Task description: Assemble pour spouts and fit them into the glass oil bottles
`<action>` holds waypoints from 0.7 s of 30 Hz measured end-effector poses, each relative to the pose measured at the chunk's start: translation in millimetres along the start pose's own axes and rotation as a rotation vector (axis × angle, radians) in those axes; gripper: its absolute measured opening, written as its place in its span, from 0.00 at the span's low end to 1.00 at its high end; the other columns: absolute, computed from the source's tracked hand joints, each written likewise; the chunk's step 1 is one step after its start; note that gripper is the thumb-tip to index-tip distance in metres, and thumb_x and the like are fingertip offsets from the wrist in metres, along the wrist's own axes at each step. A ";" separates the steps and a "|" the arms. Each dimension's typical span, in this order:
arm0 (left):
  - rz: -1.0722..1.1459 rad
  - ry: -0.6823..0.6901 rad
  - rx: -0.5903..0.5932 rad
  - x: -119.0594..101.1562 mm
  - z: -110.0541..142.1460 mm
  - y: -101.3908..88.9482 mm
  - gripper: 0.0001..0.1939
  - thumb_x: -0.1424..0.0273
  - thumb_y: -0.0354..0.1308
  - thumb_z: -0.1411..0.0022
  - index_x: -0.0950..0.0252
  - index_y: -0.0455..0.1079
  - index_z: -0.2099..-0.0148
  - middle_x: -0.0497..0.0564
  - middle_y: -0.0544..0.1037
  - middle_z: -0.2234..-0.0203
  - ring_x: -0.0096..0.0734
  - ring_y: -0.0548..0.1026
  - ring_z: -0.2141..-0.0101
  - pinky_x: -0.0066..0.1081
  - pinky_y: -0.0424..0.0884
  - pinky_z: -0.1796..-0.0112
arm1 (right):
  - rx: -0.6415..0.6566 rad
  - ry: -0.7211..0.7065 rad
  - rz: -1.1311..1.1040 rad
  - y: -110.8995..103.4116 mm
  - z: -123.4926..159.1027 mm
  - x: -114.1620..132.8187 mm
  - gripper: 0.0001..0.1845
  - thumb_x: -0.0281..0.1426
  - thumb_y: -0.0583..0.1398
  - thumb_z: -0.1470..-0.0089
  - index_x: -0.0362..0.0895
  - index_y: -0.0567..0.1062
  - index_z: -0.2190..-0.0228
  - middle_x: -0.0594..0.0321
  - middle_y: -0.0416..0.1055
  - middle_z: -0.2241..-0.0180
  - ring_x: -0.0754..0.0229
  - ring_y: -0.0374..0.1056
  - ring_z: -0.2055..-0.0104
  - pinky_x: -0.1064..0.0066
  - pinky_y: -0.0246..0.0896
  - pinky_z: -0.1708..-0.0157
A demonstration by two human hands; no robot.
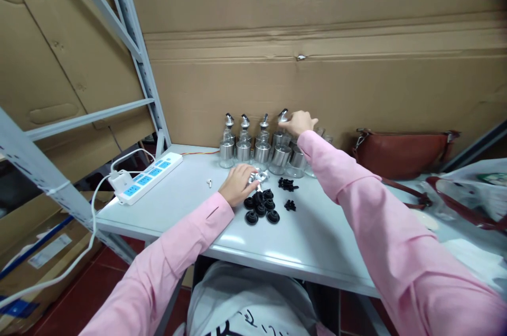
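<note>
My right hand (300, 122) reaches to the back row and pinches a silver pour spout (282, 115) with a black tip, at the top of a glass bottle. Three similar spouts with black tips top the bottles to its left, such as this bottle (226, 150) with a metal band. My left hand (237, 185) rests low over the table, thumb and fingers apart around small shiny silver parts (259, 176). Just in front of it lies a cluster of black ringed stoppers (260, 209). Small black pieces (287, 184) sit in two little heaps to the right.
A white power strip (152, 177) with plugs and cables lies on the left of the table. A white earbud (209, 183) is near it. On the right are a brown leather bag (400, 155) and a plastic bag (471, 188). Cardboard (253, 82) stands behind, beside a metal rack post (142, 66).
</note>
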State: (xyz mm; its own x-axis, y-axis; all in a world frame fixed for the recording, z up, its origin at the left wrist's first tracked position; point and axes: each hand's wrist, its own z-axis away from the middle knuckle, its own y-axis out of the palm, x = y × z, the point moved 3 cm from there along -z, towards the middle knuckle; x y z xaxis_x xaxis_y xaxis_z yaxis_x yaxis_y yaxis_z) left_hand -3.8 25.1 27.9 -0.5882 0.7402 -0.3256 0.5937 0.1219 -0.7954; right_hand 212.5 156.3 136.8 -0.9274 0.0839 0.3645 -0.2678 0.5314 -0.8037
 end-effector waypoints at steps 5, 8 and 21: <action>-0.021 0.012 -0.063 1.3 -0.9 -5.6 0.14 0.64 0.46 0.35 0.64 0.61 0.51 0.54 0.69 0.54 0.37 0.63 0.50 0.38 0.59 0.50 | -0.402 -0.076 -0.375 -42.3 -14.5 -1.5 0.13 0.36 0.62 0.58 0.40 0.71 0.71 0.54 0.66 0.63 0.50 0.62 0.58 0.47 0.54 0.56; -0.023 0.017 -0.144 2.8 -1.9 -12.5 0.13 0.64 0.45 0.35 0.63 0.61 0.52 0.53 0.69 0.54 0.36 0.63 0.50 0.36 0.57 0.50 | -0.690 -0.157 -0.701 -73.7 -14.6 -0.6 0.12 0.37 0.59 0.51 0.42 0.65 0.69 0.59 0.64 0.67 0.58 0.63 0.63 0.55 0.59 0.57; -0.064 0.074 -0.292 -7.7 3.7 -21.7 0.18 0.58 0.42 0.36 0.63 0.60 0.51 0.53 0.72 0.58 0.37 0.67 0.57 0.38 0.50 0.56 | -0.613 -0.952 -0.373 -46.8 180.0 -11.0 0.16 0.36 0.59 0.49 0.44 0.65 0.59 0.58 0.71 0.69 0.55 0.68 0.68 0.64 0.62 0.70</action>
State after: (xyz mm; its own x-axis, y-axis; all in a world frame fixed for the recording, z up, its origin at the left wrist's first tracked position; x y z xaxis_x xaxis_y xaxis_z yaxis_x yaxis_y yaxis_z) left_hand -14.2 14.3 45.8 -0.5944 0.7696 -0.2331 0.6957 0.3467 -0.6291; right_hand 188.2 -21.3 85.8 -0.7093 -0.6828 -0.1754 -0.6326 0.7263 -0.2688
